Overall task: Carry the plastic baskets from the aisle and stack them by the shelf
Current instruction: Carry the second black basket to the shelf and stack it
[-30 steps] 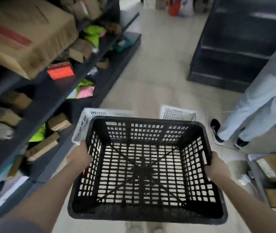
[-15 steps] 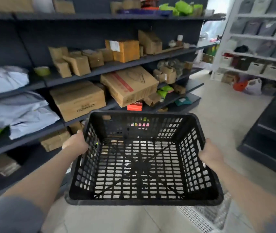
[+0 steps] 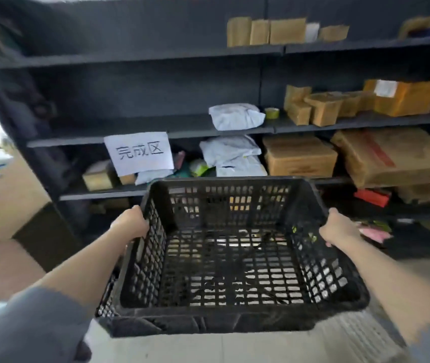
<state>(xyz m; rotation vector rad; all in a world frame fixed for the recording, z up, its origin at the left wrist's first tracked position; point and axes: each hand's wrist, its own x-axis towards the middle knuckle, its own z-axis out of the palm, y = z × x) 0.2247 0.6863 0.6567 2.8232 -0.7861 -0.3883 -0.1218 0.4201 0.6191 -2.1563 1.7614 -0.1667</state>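
Note:
I hold a black slatted plastic basket (image 3: 229, 318) level in front of me, empty inside. My left hand (image 3: 130, 224) grips its left rim and my right hand (image 3: 339, 227) grips its right rim. Behind the basket stands a dark shelf unit (image 3: 143, 57) with a white paper sign (image 3: 139, 153) taped to one board. A second black basket (image 3: 107, 297) peeks out under the held one at the lower left. A pale slatted basket (image 3: 350, 336) shows on the floor at the lower right, blurred.
Cardboard boxes (image 3: 299, 157) and grey mail bags (image 3: 234, 116) fill the shelves on the right. The shelf's left end post (image 3: 20, 106) meets a tan wall. Light floor tiles (image 3: 195, 349) show below the basket.
The view has swung left along the shelf, from the aisle and white baskets on the floor to the signed shelf end. Both hands have kept their grip on the black basket.

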